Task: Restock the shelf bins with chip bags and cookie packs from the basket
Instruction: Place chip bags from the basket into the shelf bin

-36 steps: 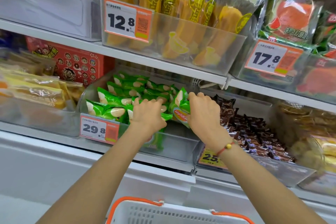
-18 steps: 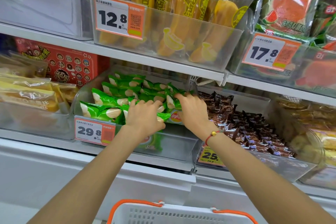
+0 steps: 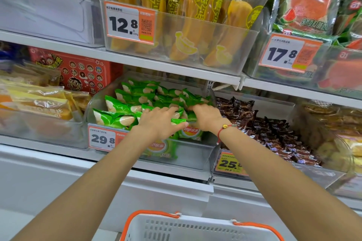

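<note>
Over the clear bin [image 3: 193,154], both hands [image 3: 162,123] [image 3: 206,116], palms down, grasp green chip bags [image 3: 117,106].

The scene is being lit brightly and evenly from above, with only soft shadows being cast under the shelf [image 3: 176,68] edges. Glare is being thrown off the clear bins [image 3: 195,45]. Straight lines are being bent toward the edges, where detail is being blurred.
</note>
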Demonstrator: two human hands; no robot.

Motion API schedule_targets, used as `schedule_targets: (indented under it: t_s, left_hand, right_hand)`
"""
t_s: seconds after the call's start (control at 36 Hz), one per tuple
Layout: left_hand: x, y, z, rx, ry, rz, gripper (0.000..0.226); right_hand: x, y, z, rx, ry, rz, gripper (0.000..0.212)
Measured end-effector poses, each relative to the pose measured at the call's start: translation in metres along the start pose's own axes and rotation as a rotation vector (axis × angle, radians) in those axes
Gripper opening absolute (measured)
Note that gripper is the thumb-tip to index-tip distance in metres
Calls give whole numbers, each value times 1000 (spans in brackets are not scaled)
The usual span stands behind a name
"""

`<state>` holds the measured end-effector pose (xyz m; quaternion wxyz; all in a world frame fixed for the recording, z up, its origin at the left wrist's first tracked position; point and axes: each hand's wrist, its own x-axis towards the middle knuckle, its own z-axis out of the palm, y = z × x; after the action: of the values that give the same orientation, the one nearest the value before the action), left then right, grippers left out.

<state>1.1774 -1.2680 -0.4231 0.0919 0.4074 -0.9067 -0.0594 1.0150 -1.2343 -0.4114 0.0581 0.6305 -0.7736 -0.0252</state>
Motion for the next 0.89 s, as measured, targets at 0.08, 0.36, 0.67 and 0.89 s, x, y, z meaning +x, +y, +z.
schedule_targets:
  t_s: [0.08,0.36,0.67,0.89]
  left_hand:
    - [-7,1,-1,18,101,20,72]
    - [-80,17,5,-230,417,67,22]
    - [-108,34,88,-209,-410,-41,25]
    - [-151,38,202,42,-954,-63,25]
  right_hand:
    - [-15,3,-7,54,33,-59,64]
    - [-136,14,0,382,421,-125,22]
    - [-194,24,127,487,-290,3,19]
    - [-241,-5,256,576,-714,113,23]
